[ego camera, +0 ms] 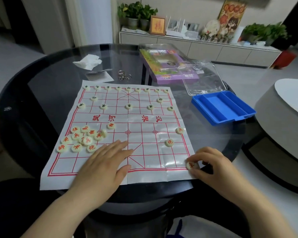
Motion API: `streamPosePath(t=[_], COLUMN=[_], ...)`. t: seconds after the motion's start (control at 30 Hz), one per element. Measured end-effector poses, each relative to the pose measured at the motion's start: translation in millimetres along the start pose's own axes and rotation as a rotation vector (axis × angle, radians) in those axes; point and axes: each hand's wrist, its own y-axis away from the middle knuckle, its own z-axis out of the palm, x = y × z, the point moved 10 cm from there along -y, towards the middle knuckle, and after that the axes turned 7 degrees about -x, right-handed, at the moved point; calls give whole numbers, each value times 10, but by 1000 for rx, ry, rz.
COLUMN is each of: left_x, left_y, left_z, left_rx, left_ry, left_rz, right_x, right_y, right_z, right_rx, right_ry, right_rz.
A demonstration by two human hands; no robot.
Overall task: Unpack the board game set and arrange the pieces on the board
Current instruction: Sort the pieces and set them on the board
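Head cam: red piece point(191, 165) in R hand point(209, 164) fingertips, board point(144, 117) corner.

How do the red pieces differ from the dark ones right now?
The dark pieces sit spread in rows on the far side of the board; most red pieces lie bunched at its near left. Dark pieces lie apart; some red pieces overlap. The right hand pinches a red piece. Both sets are pale round discs.

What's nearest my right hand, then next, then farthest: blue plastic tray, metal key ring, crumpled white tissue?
From the right hand:
1. Blue plastic tray, ahead on the right.
2. Metal key ring, far back, middle.
3. Crumpled white tissue, farthest back, left.
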Motion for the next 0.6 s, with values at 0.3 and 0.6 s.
streamPosePath(t=[0.3,0.6], left_x=[-56,-1058], left_y=[114,425], left_z=[-151,-716], left_rx=[174,589], left_ry=[203,416], left_rz=[97,-243], right_x=[-295,-1282], right_y=[-24,-923], right_z=[-147,303], right_rx=[37,-58], right_ry=[-24,-15], right_rz=[-4,-210])
